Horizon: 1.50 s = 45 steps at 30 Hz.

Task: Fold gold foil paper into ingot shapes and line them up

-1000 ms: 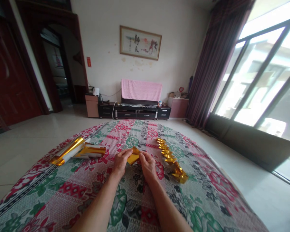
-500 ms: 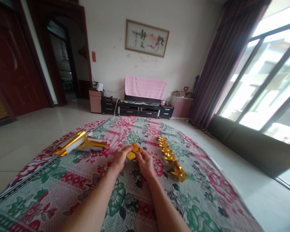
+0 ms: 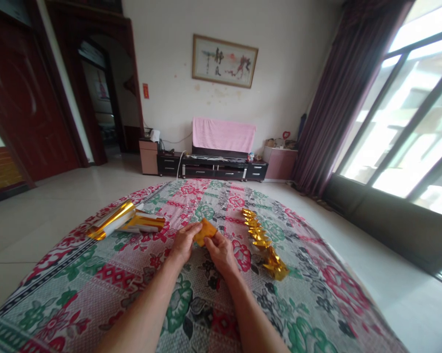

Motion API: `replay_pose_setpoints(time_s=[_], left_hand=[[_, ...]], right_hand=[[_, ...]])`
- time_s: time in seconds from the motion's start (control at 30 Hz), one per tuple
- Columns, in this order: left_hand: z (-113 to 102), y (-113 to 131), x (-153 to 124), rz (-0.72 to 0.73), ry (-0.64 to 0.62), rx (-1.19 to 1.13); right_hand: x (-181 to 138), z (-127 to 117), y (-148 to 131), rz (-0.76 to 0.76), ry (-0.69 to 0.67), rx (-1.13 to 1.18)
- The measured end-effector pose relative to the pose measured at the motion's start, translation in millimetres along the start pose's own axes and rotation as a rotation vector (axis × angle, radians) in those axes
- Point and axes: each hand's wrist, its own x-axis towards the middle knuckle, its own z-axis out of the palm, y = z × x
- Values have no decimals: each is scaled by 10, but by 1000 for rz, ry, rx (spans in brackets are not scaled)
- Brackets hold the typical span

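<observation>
Between both hands is a small folded piece of gold foil paper point(image 3: 205, 232), held above the patterned cloth. My left hand point(image 3: 186, 241) pinches its left edge with thumb and fingers. On the other side my right hand point(image 3: 221, 251) grips the lower right part, its thumb lying on the face of the paper. To the right, several folded gold foil shapes point(image 3: 256, 231) stand in a row, with a larger cluster point(image 3: 275, 265) at the near end. Rolled sheets of gold foil paper point(image 3: 112, 220), white on the reverse, lie off to the left.
A floral cloth point(image 3: 150, 294) in red, green and grey covers the rounded surface before me. Beyond it stand a low black TV cabinet point(image 3: 202, 171) and a screen draped with a pink towel point(image 3: 223, 133). Purple curtains point(image 3: 334, 93) hang by the window at the right.
The gold paper has turned a little and now shows a flatter, squarer face. My right thumb has shifted slightly left and down across it. The whole view has tilted slightly.
</observation>
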Motion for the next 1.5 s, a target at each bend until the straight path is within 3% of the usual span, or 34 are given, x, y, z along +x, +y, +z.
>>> replay_pose_setpoints(time_s=[0.3,0.5,1.1,1.5], left_hand=[[-36,-37,28,16,7,-11],[-3,6,10,-1,29,-79],[35,54,-20,-22,45,-187],[46,82,-38,-52,61,-124]], right_hand=[[-12,-18,-119,15,-55,-69],[-20,-5,-28,-47,-57,-183],[-41,-21,-70,-37,-106,-196],[-32,-15,-69,-40,35,-248]])
